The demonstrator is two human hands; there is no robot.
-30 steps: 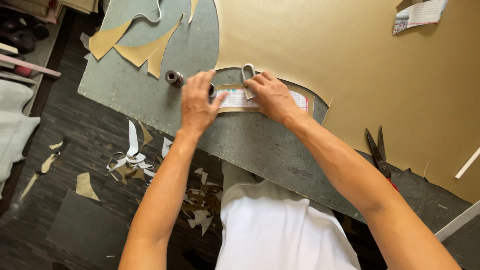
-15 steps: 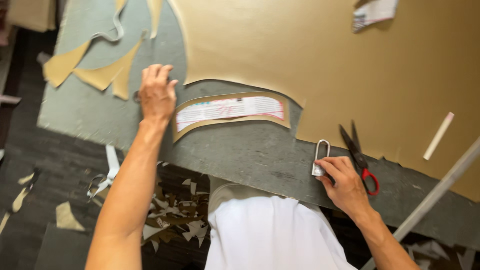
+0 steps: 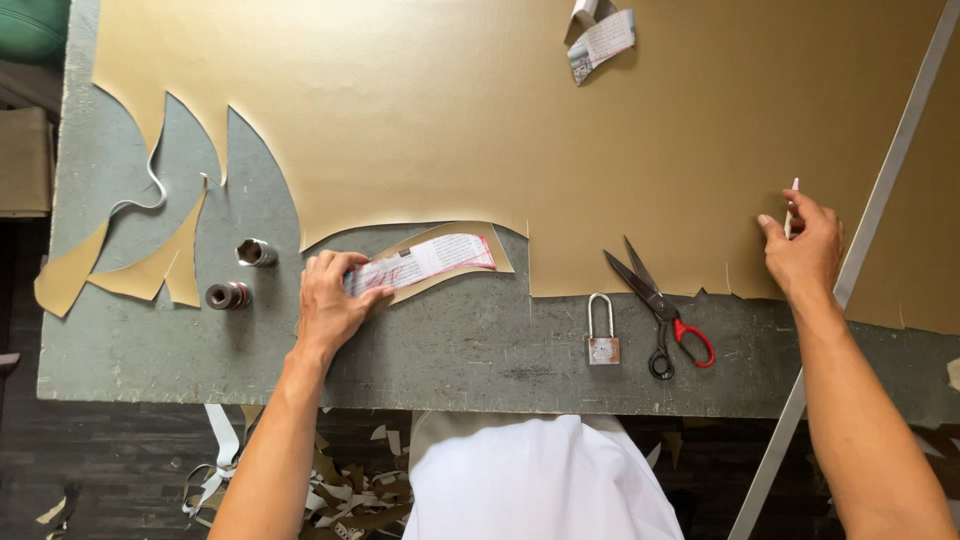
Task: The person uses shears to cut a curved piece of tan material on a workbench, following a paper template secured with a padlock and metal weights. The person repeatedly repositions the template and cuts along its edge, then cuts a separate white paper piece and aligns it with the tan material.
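Where the grey tabletop (image 3: 470, 350) shows bare along its near edge, most of the rest lies under a large tan sheet (image 3: 480, 110) with a ragged, cut-out lower border. A long pale metal straightedge (image 3: 880, 210) slants across the right side, from the far corner down past the tabletop's near edge. At the left, tan offcuts (image 3: 150, 270) lie on the grey surface, near two metal sockets (image 3: 240, 275), one upright and one on its side. Black scissors (image 3: 655, 300) with one red handle loop lie just below the sheet's edge, and a silver padlock (image 3: 602, 335) rests just beside them to the left. A curved tan piece (image 3: 445, 262) sits in a notch of the sheet with a printed paper pattern (image 3: 425, 262) on top of it. The left hand (image 3: 335, 300) presses flat on the left end of that pattern, fingers spread over it, grasping nothing. The right hand (image 3: 800, 245) rests on the sheet beside the straightedge, pinching a thin white marking stick (image 3: 791, 205) between thumb and fingers. Tan scraps (image 3: 340, 490) litter the dark floor below.
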